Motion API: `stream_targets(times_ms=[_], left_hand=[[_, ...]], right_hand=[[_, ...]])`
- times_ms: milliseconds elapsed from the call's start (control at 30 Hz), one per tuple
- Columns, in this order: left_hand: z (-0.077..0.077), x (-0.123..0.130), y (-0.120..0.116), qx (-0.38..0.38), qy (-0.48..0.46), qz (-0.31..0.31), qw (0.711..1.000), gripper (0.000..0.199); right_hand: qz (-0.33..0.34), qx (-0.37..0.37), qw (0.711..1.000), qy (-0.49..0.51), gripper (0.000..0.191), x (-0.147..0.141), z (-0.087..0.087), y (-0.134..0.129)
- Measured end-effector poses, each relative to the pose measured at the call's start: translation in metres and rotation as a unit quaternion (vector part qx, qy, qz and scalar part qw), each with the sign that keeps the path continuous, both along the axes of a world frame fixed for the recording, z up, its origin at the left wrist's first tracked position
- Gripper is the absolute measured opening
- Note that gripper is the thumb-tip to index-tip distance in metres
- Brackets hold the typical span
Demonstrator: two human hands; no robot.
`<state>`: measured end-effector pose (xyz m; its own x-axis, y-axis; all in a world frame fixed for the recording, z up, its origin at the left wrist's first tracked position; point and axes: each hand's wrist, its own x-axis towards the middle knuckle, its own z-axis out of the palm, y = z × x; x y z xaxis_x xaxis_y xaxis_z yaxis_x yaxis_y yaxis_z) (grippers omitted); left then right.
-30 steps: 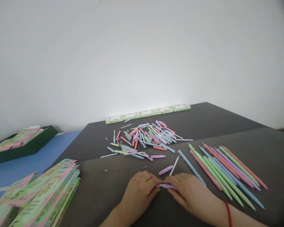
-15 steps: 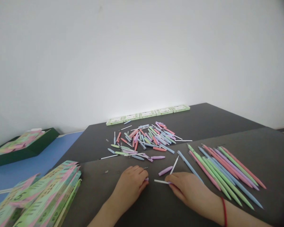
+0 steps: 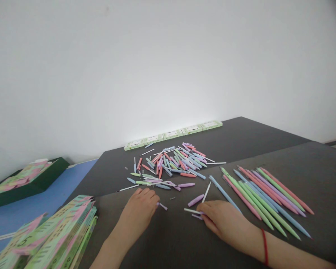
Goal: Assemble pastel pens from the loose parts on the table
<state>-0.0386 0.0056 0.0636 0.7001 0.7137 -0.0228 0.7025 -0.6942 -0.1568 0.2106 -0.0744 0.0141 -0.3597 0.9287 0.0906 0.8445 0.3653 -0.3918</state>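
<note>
My left hand [image 3: 141, 209] is closed over the dark table, with a thin purple pen piece [image 3: 162, 206] poking out from its fingertips. The rest of that piece is hidden by the fingers. My right hand [image 3: 222, 216] pinches a white pen refill [image 3: 192, 211]. Beside the refill, a purple pen part [image 3: 196, 216] shows at the same fingertips; whether it is gripped or lies on the table I cannot tell. Just beyond the right hand lie a purple pen barrel piece [image 3: 196, 200] and another white refill [image 3: 206, 192]. Between the hands rests a small metal spring [image 3: 172, 198].
Loose pen parts [image 3: 179, 162] are heaped mid-table. A row of pastel pens [image 3: 268, 198] lies at the right, near a single blue pen [image 3: 224, 192]. Flat boxes [image 3: 172, 134] line the back edge. Printed packets [image 3: 56, 231] and a green tray [image 3: 30, 186] are at left.
My left hand has moved left, away from the right hand, and the purple piece at its fingertips shows more. A purple part now shows below the refill by my right hand.
</note>
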Motion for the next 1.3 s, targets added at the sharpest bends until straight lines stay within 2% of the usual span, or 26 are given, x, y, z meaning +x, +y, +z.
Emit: stream_targets(times_ms=[100, 167, 267, 333, 433, 533, 733, 833, 933, 1033, 1167, 1300], left_hand=[[0.006, -0.009, 0.003, -0.023, -0.074, 0.009, 0.997, 0.019], [0.014, -0.012, 0.0, -0.07, -0.16, 0.006, 0.985, 0.017], [0.027, -0.011, -0.011, -0.172, -0.293, -0.006, 0.941, 0.013], [0.034, -0.009, -0.02, -0.214, -0.355, -0.033, 0.909, 0.012], [0.038, -0.005, -0.029, -0.226, -0.407, -0.079, 0.882, 0.014], [0.038, -0.002, -0.032, -0.217, -0.42, -0.098, 0.876, 0.016], [0.038, 0.002, -0.029, -0.203, -0.378, -0.103, 0.897, 0.012], [0.028, 0.0, -0.02, -0.152, -0.297, -0.079, 0.94, 0.016], [0.013, -0.005, -0.007, -0.054, -0.137, -0.036, 0.988, 0.018], [0.002, -0.011, 0.001, -0.039, -0.059, -0.013, 0.997, 0.023], [-0.001, -0.014, 0.003, -0.02, -0.039, 0.043, 0.998, 0.031], [0.001, -0.013, 0.004, -0.014, -0.019, 0.018, 1.0, 0.022]], right_hand=[[0.0, -0.003, 1.0, 0.018, 0.016, 0.001, 0.0, 0.0], [-0.003, -0.008, 0.999, 0.04, 0.017, 0.003, 0.001, 0.0], [-0.011, -0.022, 0.997, 0.079, 0.017, 0.004, 0.001, 0.001], [-0.014, -0.026, 0.995, 0.098, 0.019, 0.004, 0.0, 0.001], [-0.011, -0.022, 0.994, 0.109, 0.02, 0.005, -0.002, 0.001], [-0.009, -0.014, 0.994, 0.11, 0.02, 0.005, -0.005, 0.001], [-0.011, -0.011, 0.995, 0.102, 0.02, 0.005, -0.005, 0.001], [-0.007, -0.012, 0.995, 0.103, 0.02, 0.004, -0.005, 0.001], [-0.007, -0.011, 0.995, 0.102, 0.019, 0.005, -0.005, 0.002], [-0.007, -0.011, 0.995, 0.098, 0.019, 0.005, -0.006, 0.002], [-0.006, -0.01, 0.995, 0.094, 0.02, 0.005, -0.007, 0.003], [-0.009, -0.017, 0.994, 0.105, 0.019, 0.005, -0.006, 0.002]])
